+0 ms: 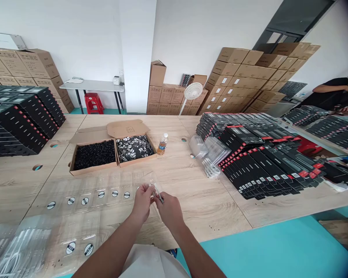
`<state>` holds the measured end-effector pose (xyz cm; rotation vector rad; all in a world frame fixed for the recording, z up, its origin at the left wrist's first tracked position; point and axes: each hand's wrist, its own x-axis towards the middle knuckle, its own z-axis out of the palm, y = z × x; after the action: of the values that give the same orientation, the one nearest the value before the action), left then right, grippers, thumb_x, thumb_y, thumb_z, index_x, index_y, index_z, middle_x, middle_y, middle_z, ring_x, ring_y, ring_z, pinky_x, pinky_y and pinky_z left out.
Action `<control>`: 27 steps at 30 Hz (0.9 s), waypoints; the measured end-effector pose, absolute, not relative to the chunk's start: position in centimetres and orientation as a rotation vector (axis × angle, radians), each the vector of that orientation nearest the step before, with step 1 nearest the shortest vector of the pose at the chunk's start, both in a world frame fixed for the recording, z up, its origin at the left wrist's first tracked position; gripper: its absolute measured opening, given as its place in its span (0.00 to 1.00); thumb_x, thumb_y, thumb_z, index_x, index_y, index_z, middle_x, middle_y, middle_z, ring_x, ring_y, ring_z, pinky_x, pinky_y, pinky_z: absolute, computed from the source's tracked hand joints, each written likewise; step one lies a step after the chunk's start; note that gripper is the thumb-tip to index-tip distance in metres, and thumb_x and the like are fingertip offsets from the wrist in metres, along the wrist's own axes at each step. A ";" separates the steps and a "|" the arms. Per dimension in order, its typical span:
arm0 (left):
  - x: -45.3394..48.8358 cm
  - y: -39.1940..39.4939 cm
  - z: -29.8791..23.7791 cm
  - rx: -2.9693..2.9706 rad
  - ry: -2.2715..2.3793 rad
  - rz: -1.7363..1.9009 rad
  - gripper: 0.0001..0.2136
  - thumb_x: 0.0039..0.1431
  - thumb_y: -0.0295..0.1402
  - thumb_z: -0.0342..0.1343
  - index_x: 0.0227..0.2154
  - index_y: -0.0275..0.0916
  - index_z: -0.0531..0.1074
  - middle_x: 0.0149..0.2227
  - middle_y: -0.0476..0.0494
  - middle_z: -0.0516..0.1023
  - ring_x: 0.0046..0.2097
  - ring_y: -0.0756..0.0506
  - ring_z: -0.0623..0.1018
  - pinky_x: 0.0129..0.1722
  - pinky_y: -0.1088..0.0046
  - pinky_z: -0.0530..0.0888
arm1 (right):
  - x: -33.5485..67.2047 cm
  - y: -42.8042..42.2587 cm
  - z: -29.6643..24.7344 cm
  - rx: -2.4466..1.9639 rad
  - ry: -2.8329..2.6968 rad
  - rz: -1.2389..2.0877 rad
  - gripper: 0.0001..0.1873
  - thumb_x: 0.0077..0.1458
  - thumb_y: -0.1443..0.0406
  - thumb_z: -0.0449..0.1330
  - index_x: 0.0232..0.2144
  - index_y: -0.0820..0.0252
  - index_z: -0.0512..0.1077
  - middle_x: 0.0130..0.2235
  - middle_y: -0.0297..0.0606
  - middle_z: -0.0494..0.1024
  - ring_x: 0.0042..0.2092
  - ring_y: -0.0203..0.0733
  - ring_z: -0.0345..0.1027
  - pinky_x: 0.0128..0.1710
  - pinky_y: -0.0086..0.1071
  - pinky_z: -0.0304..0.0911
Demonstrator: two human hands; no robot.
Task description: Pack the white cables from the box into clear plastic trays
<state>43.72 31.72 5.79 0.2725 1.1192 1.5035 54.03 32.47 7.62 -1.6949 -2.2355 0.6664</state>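
My left hand and my right hand are close together over the table, fingers pinched. Between them is a clear plastic tray, partly hidden by my fingers. A thin, grey-tipped piece shows at my right fingertips, too small to name. Left of my hands lies a row of clear plastic trays, several bearing a round black-and-white sticker. Beyond them stand an open carton of small black parts and another of black-and-white stickers.
A drink bottle stands beside the cartons. Black retail boxes are piled on the right, near bagged white cables. More black boxes are stacked at left. Clear trays with white cables lie front left. Another person is at far right.
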 end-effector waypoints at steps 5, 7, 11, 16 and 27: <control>43.1 31.7 6.8 0.305 0.984 1.485 0.12 0.40 0.29 0.66 0.28 0.39 0.69 0.29 0.52 0.73 0.30 0.52 0.72 0.32 0.75 0.70 | 54.9 32.4 8.2 -1.575 -2.095 0.739 0.09 0.59 0.61 0.54 0.30 0.57 0.71 0.27 0.35 0.78 0.27 0.38 0.69 0.26 0.27 0.52; 42.9 31.7 7.1 0.308 0.951 1.482 0.12 0.40 0.28 0.66 0.28 0.39 0.70 0.30 0.52 0.72 0.30 0.52 0.72 0.33 0.75 0.70 | 55.2 32.0 8.8 -1.549 -2.129 0.620 0.12 0.60 0.59 0.53 0.30 0.57 0.72 0.28 0.36 0.78 0.27 0.38 0.68 0.26 0.28 0.51; 42.6 31.5 8.1 0.316 0.909 1.467 0.13 0.41 0.29 0.67 0.32 0.40 0.72 0.31 0.51 0.72 0.32 0.52 0.72 0.33 0.75 0.71 | 55.7 31.8 9.8 -1.489 -2.085 0.497 0.15 0.59 0.58 0.53 0.29 0.57 0.75 0.33 0.40 0.76 0.32 0.40 0.68 0.29 0.29 0.54; 42.5 31.4 9.2 0.322 0.856 1.435 0.17 0.42 0.30 0.68 0.38 0.41 0.74 0.35 0.47 0.75 0.38 0.47 0.75 0.40 0.67 0.74 | 56.6 32.8 10.0 -1.465 -1.794 0.952 0.16 0.56 0.55 0.55 0.28 0.59 0.76 0.28 0.38 0.74 0.29 0.39 0.67 0.29 0.29 0.60; 42.3 31.6 8.9 0.348 0.821 1.408 0.14 0.45 0.34 0.67 0.36 0.38 0.76 0.42 0.39 0.79 0.43 0.41 0.78 0.46 0.59 0.73 | 57.5 33.5 10.9 -1.428 -1.737 1.221 0.19 0.55 0.53 0.54 0.30 0.58 0.78 0.32 0.39 0.79 0.34 0.42 0.70 0.33 0.31 0.62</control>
<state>42.28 31.61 8.93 0.3482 0.8206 1.4081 57.48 33.53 10.88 -1.4276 -1.7368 1.2214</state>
